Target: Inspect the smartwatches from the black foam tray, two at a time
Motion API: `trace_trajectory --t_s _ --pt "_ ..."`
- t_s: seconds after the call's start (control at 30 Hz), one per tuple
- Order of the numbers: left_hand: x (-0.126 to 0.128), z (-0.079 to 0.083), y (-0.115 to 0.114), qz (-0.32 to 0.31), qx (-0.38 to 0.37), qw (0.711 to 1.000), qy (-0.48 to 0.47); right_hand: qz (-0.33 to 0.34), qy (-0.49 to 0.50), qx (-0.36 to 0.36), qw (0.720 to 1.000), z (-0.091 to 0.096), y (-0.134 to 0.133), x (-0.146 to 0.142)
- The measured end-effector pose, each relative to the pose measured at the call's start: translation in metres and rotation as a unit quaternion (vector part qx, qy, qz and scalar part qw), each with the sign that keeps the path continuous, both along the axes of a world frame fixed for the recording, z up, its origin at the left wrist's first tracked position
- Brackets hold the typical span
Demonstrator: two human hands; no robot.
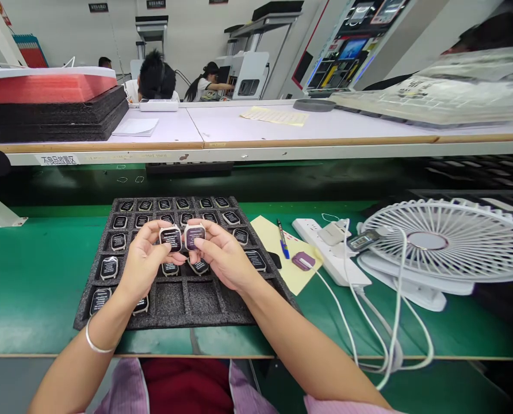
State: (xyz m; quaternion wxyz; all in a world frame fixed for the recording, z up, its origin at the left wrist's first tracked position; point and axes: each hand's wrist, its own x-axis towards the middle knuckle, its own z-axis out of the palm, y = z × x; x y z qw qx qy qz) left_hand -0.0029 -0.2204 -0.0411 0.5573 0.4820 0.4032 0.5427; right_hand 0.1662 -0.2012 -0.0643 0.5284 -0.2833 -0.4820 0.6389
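Two smartwatch bodies without straps are held side by side above a black foam tray [165,307]. My left hand [146,256] grips one smartwatch [171,238] by its edges, thumb at the lower side of the lit screen. In my right hand [224,253] is the other smartwatch [195,236], its screen also showing lines of text, too small to read. Below them, the tray's compartments hold several more smartwatches, such as one at the left [109,267]. Some front compartments have nothing in them. My hands and forearms hide part of the tray.
Right of the tray lie a yellow sheet [297,282], a marker pen [283,240], a purple charging puck [303,260] and a white power strip [325,253] with trailing cables. A white fan [450,241] stands farther right. A shelf [222,129] crosses behind, carrying foam sheets [49,109].
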Motion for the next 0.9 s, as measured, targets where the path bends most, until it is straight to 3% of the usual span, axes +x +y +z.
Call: trace_trajectory --t_s 0.9 --pt "-0.0009 -0.0017 0.0 -0.01 0.021 1.0 -0.012 0.013 -0.006 0.034 0.999 0.0001 -0.002 0.0005"
